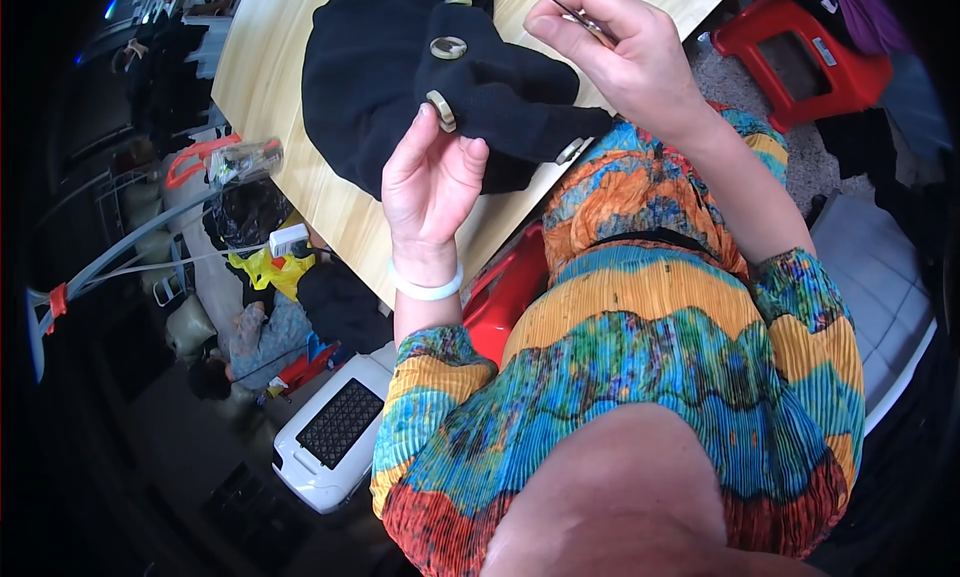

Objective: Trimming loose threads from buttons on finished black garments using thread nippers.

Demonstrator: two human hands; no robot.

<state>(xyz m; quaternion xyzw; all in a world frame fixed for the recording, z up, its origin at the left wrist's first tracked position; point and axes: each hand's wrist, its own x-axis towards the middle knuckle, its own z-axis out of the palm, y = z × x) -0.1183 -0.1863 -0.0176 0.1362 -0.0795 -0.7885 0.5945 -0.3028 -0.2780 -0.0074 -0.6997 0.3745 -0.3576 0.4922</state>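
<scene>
A black garment (360, 87), like a coat, lies bunched on a light wooden table. Large pale round buttons run along it, among them a button (449, 48) with a dark middle. My left hand (432, 192) grips the garment's near part, its fingertip against a tilted button (441, 111); cloth and hand hide part of this hold. Above the table's right side, my right hand (630, 57) is closed round a thin dark pointed metal tool (562, 7). Its tip points up and left, apart from the cloth. Another pale button (570, 151) sits at the garment's right end, by the table edge.
The wooden table (270, 57) ends close to my lap. A red plastic stool (740, 42) stands at right. At left are a white case with a dark mesh panel (340, 422), a yellow bag (272, 271) and another person (262, 342) lower down.
</scene>
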